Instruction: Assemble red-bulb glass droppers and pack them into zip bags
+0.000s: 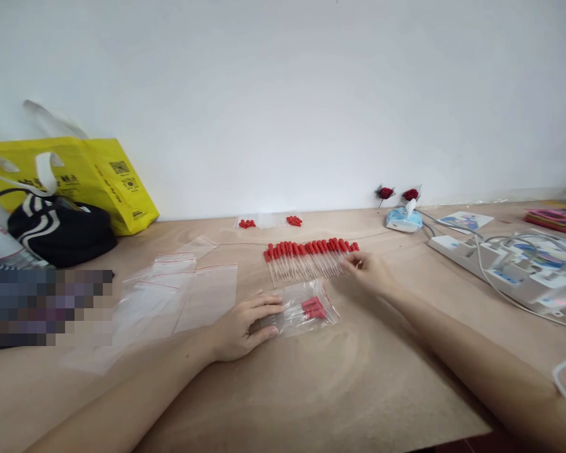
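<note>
Glass droppers (306, 261) with red rubber bulbs lie side by side in a row at the middle of the table. My right hand (365, 270) is at the row's right end, its thumb and fingers pinched around a dropper's glass tube there. In front of the row lies a clear zip bag (327, 319) holding a few droppers, their red bulbs toward the right. My left hand (245, 324) rests on the bag's left end with fingers stretched out over it and the thumb apart from them.
Several flat zip bags (212, 292) overlap at the left. Small bags of red bulbs (294, 221) lie near the wall. A yellow bag (127, 189) and a black pouch (70, 229) stand left. At right are a tissue pack (404, 220) and a power strip (457, 255) with cables.
</note>
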### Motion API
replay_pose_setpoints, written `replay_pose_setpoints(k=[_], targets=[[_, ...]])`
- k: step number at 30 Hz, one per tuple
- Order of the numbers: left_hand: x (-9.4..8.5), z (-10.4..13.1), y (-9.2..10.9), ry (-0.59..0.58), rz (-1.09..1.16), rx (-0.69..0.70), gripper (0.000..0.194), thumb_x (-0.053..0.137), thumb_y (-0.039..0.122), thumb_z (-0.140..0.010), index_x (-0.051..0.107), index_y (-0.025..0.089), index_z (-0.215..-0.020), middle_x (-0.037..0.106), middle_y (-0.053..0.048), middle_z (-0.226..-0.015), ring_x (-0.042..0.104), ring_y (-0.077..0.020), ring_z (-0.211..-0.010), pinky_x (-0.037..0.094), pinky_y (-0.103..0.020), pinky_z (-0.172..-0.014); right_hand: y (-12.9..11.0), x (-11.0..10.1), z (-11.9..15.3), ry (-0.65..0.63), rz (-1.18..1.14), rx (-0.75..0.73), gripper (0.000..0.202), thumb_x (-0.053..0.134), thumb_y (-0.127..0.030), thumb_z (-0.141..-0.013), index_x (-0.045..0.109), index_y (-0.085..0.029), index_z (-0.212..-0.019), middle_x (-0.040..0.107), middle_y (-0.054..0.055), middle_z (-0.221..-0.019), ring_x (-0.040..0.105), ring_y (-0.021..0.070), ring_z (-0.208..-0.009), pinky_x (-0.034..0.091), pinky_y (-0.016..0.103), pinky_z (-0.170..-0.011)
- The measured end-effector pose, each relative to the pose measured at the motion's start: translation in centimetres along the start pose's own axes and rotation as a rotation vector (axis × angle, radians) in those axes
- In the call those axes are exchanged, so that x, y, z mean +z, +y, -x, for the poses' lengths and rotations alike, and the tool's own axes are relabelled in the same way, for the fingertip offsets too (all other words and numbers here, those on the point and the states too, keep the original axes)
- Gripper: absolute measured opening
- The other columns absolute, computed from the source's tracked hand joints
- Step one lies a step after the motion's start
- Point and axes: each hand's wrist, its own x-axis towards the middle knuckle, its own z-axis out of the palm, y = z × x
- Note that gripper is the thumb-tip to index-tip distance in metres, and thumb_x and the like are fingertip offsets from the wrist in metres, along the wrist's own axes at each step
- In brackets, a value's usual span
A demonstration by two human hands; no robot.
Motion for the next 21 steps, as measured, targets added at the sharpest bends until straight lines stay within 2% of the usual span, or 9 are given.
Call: replay_pose_setpoints(k=[2,3,5,8,12,17,19,21], targets=[[0.0,0.1,-0.1,-0.003,0.016,-0.011,0.035,0.047,0.029,-0.084,0.049,0.023,-0.119,0.048,-0.007,-0.127,0.042,-0.0212,-0.118,0.027,-0.043,-0.103,1.3,-1.7,-2.3,0.195,0.141,0.12,0.021,0.058,-0.036,-0.068,0.059,-0.015,-0.065,0.057,0.001,-0.058,0.048,0.0114,-0.053,0.035,0.023,-0.051],[0.0,0.1,-0.1,-0.004,0.022,-0.016,0.035,0.047,0.03,-0.084,0.049,0.023,-0.119,0.048,-0.007,-0.127,0.042,-0.0211,-0.118,0.028,-0.043,-0.103,2.0,-2.4,-3.3,0.243,0.195,0.2,0.018,0.059,-0.033,-0.066,0.06,-0.015,-0.066,0.058,0.002,-0.06,0.049,0.0117,-0.055,0.035,0.023,-0.051],[-0.1,0.1,-0.1,-0.012,0.026,-0.024,0.035,0.047,0.03,-0.085,0.049,0.023,-0.119,0.048,-0.007,-0.127,0.042,-0.0209,-0.118,0.027,-0.042,-0.103,3.1,-3.3,-5.0,0.228,0.256,0.364,0.018,0.062,-0.032,-0.062,0.06,-0.014,-0.065,0.056,0.002,-0.057,0.049,0.0122,-0.054,0.033,0.023,-0.048],[-0.1,0.1,0.0,-0.019,0.019,-0.03,0.036,0.047,0.031,-0.085,0.048,0.023,-0.12,0.048,-0.006,-0.127,0.042,-0.0201,-0.118,0.026,-0.042,-0.103,4.1,-3.4,-6.7,0.17,0.254,0.463,0.018,0.064,-0.031,-0.06,0.059,-0.014,-0.056,0.051,0.001,-0.047,0.048,0.0128,-0.05,0.031,0.023,-0.044],[-0.1,0.1,0.1,-0.017,0.014,-0.035,0.036,0.048,0.03,-0.085,0.048,0.022,-0.12,0.048,-0.007,-0.126,0.042,-0.02,-0.118,0.028,-0.041,-0.103,4.6,-2.7,-8.3,0.149,0.242,0.525,0.021,0.069,-0.026,-0.056,0.052,-0.016,-0.046,0.046,0.001,-0.042,0.049,0.014,-0.049,0.031,0.023,-0.042],[-0.1,0.1,0.1,-0.011,0.017,-0.034,0.036,0.048,0.031,-0.084,0.049,0.022,-0.119,0.048,-0.008,-0.127,0.041,-0.0207,-0.118,0.03,-0.041,-0.101,5.3,-2.5,-9.3,0.156,0.191,0.562,0.028,0.072,-0.02,-0.052,0.045,-0.018,-0.044,0.045,0.001,-0.042,0.047,0.0146,-0.049,0.03,0.023,-0.039],[0.0,0.1,0.0,-0.013,0.017,-0.037,0.036,0.048,0.031,-0.084,0.049,0.022,-0.119,0.047,-0.008,-0.127,0.041,-0.0204,-0.119,0.03,-0.04,-0.101,5.6,-2.6,-9.3,0.163,0.146,0.517,0.029,0.072,-0.02,-0.052,0.044,-0.018,-0.045,0.042,-0.001,-0.041,0.046,0.0139,-0.047,0.029,0.022,-0.038],[0.0,0.1,-0.1,-0.01,0.02,-0.033,0.037,0.048,0.031,-0.084,0.048,0.023,-0.12,0.047,-0.007,-0.127,0.041,-0.0201,-0.119,0.03,-0.04,-0.101,5.6,-2.7,-9.1,0.164,0.073,0.399,0.027,0.071,-0.021,-0.053,0.045,-0.018,-0.046,0.04,-0.003,-0.041,0.044,0.0123,-0.046,0.027,0.021,-0.037]])
